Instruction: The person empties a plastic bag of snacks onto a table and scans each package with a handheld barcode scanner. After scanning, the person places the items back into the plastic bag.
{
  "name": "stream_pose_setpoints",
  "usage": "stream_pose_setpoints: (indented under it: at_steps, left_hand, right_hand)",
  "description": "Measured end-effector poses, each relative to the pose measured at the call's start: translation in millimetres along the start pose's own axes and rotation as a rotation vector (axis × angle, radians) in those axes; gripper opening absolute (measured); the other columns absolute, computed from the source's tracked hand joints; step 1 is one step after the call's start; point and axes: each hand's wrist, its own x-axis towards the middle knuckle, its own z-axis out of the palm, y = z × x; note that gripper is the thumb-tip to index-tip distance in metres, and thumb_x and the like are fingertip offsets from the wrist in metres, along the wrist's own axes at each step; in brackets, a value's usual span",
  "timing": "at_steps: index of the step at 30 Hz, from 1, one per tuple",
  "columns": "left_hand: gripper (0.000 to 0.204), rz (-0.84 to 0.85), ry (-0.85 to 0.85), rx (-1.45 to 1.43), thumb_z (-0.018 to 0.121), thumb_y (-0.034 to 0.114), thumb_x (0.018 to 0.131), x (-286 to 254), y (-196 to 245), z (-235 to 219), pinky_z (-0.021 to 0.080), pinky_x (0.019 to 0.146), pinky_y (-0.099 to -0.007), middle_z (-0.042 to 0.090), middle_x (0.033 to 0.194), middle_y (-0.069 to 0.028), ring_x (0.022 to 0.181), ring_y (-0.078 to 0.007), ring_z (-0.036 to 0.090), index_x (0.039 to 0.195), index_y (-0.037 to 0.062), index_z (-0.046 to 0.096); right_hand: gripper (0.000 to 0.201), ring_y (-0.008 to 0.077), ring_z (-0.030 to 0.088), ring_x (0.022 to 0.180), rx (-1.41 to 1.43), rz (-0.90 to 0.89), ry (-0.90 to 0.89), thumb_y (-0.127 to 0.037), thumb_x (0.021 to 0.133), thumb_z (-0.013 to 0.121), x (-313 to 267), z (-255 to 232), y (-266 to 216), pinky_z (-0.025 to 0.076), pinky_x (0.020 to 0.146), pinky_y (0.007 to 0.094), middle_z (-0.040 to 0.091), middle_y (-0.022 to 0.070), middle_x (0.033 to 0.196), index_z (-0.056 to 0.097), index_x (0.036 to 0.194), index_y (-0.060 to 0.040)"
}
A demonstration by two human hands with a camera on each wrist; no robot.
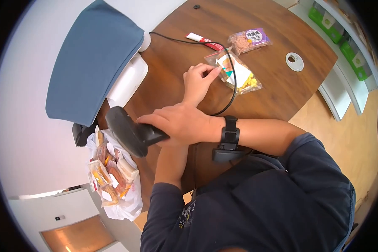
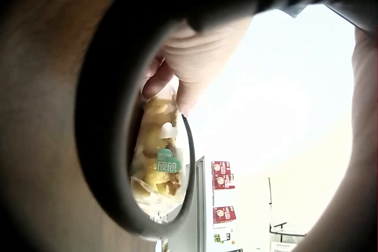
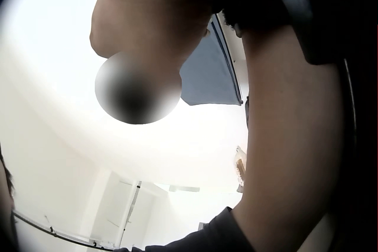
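Note:
In the head view my left hand [image 1: 197,84] pinches the edge of a clear packet [image 1: 250,82] with yellow pieces and a white label. The left wrist view shows the fingers of my left hand [image 2: 198,51] at the top of this packet [image 2: 156,145], seen through a blurred black loop. My right hand [image 1: 185,124] crosses over the left forearm and grips the handle of a black handheld scanner [image 1: 128,132], its head pointing left. In the right wrist view my right hand [image 3: 156,21] is dark, its fingers mostly hidden.
A black cable [image 1: 234,71] loops over the clear packet. Beyond lie a pink packet [image 1: 243,43], a red-and-white tube [image 1: 197,38] and a white disc [image 1: 295,62]. At left are a bag of wrapped food [image 1: 132,201] and a blue-grey panel [image 1: 92,63].

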Motion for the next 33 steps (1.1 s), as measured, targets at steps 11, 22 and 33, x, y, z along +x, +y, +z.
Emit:
stream_pose_setpoints:
  at_steps: [11, 22, 33]
  left_hand:
    - [0.009, -0.211, 0.222, -1.0, 0.063, 0.012, 0.094, -45, -33, -44, 0.046, 0.076, -0.024, 0.061, 0.093, -0.0017, 0.087, -0.0093, 0.058, 0.098, 0.0063, 0.057]
    - [0.025, -0.426, 0.751, -1.23, 0.049, 0.024, 0.101, -155, -55, -136, 0.054, 0.077, -0.0325, 0.064, 0.103, -0.0102, 0.086, -0.0245, 0.063, 0.115, 0.0043, 0.057]
    - [0.026, -0.24, 0.556, -1.615, 0.054, 0.024, 0.098, -178, -78, -135, 0.046, 0.061, -0.0296, 0.058, 0.103, -0.0082, 0.081, -0.0179, 0.055, 0.117, 0.0062, 0.05]
  right_hand:
    - [0.06, 0.025, 0.069, 0.077, 0.042, -0.062, -0.009, -0.018, 0.067, 0.079, 3, -7, -5, 0.055, 0.065, 0.037, 0.066, 0.0071, 0.087, 0.058, 0.123, -0.0087]
    - [0.05, 0.0272, 0.07, 0.076, 0.08, 0.162, -0.137, -0.02, 0.077, 0.078, 2, 3, -5, 0.056, 0.068, 0.0341, 0.07, 0.0145, 0.095, 0.058, 0.121, -0.006]
    - [0.047, 0.0177, 0.068, 0.066, 0.447, 0.63, -0.612, -0.021, 0.083, 0.076, 12, -5, 4, 0.052, 0.066, 0.031, 0.07, 0.013, 0.082, 0.058, 0.12, 0.0007]
